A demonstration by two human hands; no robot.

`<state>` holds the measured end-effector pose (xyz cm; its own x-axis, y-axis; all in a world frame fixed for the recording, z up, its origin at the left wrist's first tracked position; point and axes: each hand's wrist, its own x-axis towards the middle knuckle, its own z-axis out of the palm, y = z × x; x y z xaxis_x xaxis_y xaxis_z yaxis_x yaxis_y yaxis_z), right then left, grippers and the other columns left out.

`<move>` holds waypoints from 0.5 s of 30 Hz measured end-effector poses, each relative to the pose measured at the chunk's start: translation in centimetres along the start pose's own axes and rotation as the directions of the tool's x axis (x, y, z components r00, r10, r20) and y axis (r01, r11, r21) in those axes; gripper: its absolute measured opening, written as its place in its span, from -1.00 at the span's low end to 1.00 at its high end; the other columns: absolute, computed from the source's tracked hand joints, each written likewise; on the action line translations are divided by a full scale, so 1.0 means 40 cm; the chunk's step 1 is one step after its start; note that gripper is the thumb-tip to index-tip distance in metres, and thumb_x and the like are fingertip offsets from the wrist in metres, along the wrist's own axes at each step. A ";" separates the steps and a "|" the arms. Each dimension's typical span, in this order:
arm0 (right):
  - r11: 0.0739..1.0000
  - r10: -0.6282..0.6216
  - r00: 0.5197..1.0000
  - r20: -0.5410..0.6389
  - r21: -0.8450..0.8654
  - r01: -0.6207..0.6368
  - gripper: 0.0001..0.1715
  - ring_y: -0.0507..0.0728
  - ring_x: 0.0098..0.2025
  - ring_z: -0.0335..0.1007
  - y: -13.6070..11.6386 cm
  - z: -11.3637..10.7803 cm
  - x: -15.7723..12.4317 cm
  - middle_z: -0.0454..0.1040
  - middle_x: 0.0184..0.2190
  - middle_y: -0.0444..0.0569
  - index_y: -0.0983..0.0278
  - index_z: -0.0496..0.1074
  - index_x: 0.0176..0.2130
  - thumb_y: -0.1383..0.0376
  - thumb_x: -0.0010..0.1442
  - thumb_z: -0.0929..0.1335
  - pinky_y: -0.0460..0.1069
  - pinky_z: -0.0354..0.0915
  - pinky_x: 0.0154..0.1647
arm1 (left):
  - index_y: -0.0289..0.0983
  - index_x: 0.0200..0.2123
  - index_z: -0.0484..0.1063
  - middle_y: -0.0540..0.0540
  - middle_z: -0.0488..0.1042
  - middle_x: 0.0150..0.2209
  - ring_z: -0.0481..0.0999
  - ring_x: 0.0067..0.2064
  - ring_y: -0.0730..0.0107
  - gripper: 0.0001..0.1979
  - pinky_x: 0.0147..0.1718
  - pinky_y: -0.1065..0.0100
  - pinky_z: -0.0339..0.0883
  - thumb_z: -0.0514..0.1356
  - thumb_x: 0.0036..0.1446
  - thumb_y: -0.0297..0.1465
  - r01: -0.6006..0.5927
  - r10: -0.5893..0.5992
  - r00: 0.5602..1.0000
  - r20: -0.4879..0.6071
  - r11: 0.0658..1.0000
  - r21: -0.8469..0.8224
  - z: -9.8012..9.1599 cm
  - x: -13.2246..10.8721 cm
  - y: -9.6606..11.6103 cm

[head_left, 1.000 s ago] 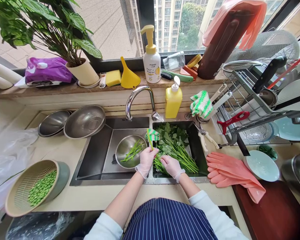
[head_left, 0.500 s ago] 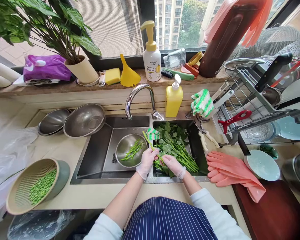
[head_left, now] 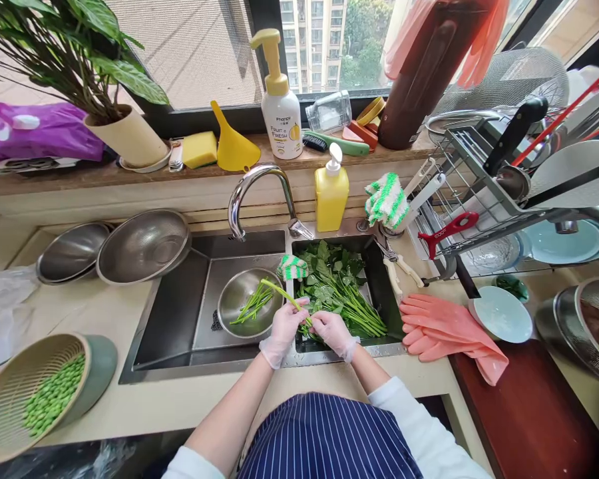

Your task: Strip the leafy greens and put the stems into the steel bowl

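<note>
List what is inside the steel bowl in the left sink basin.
The steel bowl holds a small pile of green stems. Bare metal shows around them; the stems cover the bottom beneath.

We see a bright, evenly lit scene: daylight comes in through the window [head_left: 324, 53] at the far side, and the buildings beyond it look pale, slightly washed out. Shadows are soft; the left sink basin [head_left: 180, 313] is the darkest area. The steel bowls [head_left: 114, 249] and the tap [head_left: 257, 193] carry mild highlights, without hard glare. Focus is sharp in the middle. The wide lens bends the windowsill [head_left: 104, 176] and the counter edge, and things at the far left and right look stretched and a little soft.
</note>
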<state>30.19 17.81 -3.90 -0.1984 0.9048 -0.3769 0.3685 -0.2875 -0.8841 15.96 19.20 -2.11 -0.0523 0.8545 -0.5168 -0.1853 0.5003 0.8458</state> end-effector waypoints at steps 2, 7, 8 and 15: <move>0.999 0.024 0.999 -0.042 0.025 -0.023 -0.71 0.03 -0.48 0.29 0.009 0.007 0.003 0.48 -0.55 -0.11 0.27 0.47 -0.50 0.24 0.13 0.25 -0.09 0.17 -0.40 | -0.36 -0.26 0.53 -0.11 0.56 -0.33 0.49 -0.42 0.43 -0.67 -0.38 0.38 0.37 0.33 -0.20 -0.41 -0.039 0.038 0.999 -0.016 0.999 -0.029 0.006 -0.002 0.000; 0.991 0.106 0.985 -0.138 0.090 -0.094 -0.64 0.06 -0.49 0.32 0.041 0.006 0.020 0.48 -0.55 -0.09 0.28 0.47 -0.45 0.11 0.12 0.24 -0.08 0.21 -0.44 | -0.34 -0.31 0.54 -0.12 0.58 -0.35 0.53 -0.37 0.36 -0.70 -0.31 0.33 0.40 0.36 -0.22 -0.41 -0.071 0.070 0.997 -0.015 0.994 -0.078 0.028 -0.029 0.017; 0.989 0.121 0.981 -0.152 0.098 -0.107 -0.62 0.06 -0.50 0.32 0.048 0.001 0.024 0.47 -0.54 -0.09 0.29 0.47 -0.43 0.09 0.13 0.23 -0.07 0.22 -0.44 | -0.34 -0.29 0.54 -0.13 0.58 -0.35 0.53 -0.37 0.35 -0.69 -0.31 0.32 0.40 0.36 -0.20 -0.41 -0.073 0.072 0.997 -0.011 0.995 -0.075 0.029 -0.036 0.023; 0.986 0.166 0.977 -0.131 0.039 -0.162 -0.52 0.13 -0.30 0.44 0.063 -0.005 0.033 0.54 -0.32 0.01 0.29 0.48 -0.15 0.04 0.18 0.19 -0.02 0.32 -0.26 | -0.27 -0.02 0.45 -0.11 0.57 -0.28 0.55 -0.28 0.31 -0.60 -0.22 0.32 0.39 0.21 0.03 -0.37 -0.089 0.126 0.990 -0.056 0.894 0.438 -0.132 -0.012 0.048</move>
<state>31.05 18.34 -6.58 -0.0141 0.8778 -0.4789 0.3598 -0.4424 -0.8215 10.45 19.00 -0.92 -0.1303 0.9016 -0.4126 0.2693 0.4327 0.8604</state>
